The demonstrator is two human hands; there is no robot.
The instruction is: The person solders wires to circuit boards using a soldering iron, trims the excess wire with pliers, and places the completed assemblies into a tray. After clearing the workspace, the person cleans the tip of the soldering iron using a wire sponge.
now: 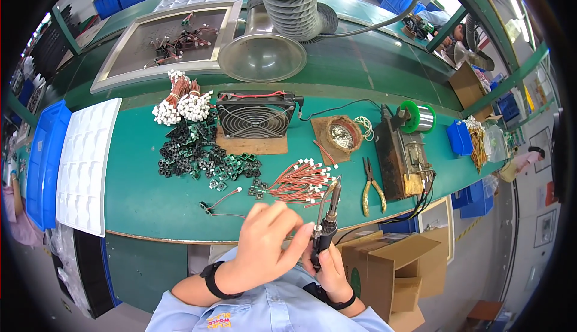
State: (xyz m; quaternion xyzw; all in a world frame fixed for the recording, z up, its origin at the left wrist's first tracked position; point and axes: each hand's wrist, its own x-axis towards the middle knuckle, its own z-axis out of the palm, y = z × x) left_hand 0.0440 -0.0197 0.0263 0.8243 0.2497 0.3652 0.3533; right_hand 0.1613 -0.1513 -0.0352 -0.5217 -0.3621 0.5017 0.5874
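Note:
My right hand is wrapped round the black handle of a soldering iron, whose metal tip points up and away over the bench's near edge. A thin metal tube runs alongside the tip. My left hand is beside the iron with its fingers curled, and its thumb reaches to the iron's side; anything between those fingers is hidden. Just past the tip lies a spread of red wire leads with white connectors. To the left, a small circuit board with a wire lead rests near the front edge.
Small green circuit boards are heaped left of centre, below bundled leads. Behind stand a fan and a fume hood. Rightward are a solder dish, pliers, a metal box and a solder spool.

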